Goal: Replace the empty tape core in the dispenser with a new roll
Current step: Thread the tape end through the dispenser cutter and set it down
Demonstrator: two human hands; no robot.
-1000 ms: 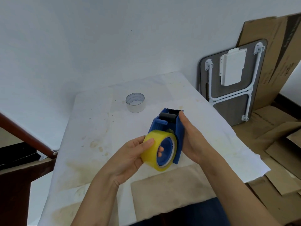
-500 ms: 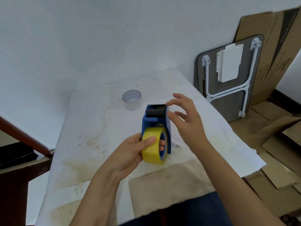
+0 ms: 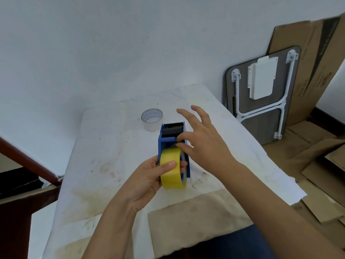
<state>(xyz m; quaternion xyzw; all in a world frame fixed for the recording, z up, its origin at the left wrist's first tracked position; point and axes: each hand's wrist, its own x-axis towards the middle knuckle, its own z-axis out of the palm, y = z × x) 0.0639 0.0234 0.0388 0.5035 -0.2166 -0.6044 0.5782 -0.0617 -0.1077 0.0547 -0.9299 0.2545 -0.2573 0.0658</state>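
Note:
A blue tape dispenser (image 3: 161,144) stands over the white-covered table (image 3: 104,146) with a yellow tape roll (image 3: 172,177) seated in it. My left hand (image 3: 147,176) grips the roll and the dispenser from the left, thumb across the roll's face. My right hand (image 3: 203,143) is at the dispenser's right side; its thumb and forefinger pinch what looks like the tape's loose end at the top of the roll, and the other fingers are spread. The serrated cutter faces away from me. The empty clear tape core (image 3: 152,119) stands on the table behind the dispenser.
A folded grey table with white legs (image 3: 261,101) leans on the wall to the right, with cardboard sheets (image 3: 308,53) behind it and on the floor. A brown wooden rail (image 3: 28,161) runs along the table's left side. A tan patch covers the table's near edge.
My right hand let go of the dispenser's side, lifted, then came down to pinch at the top of the roll. The dispenser turned so its cutter faces away.

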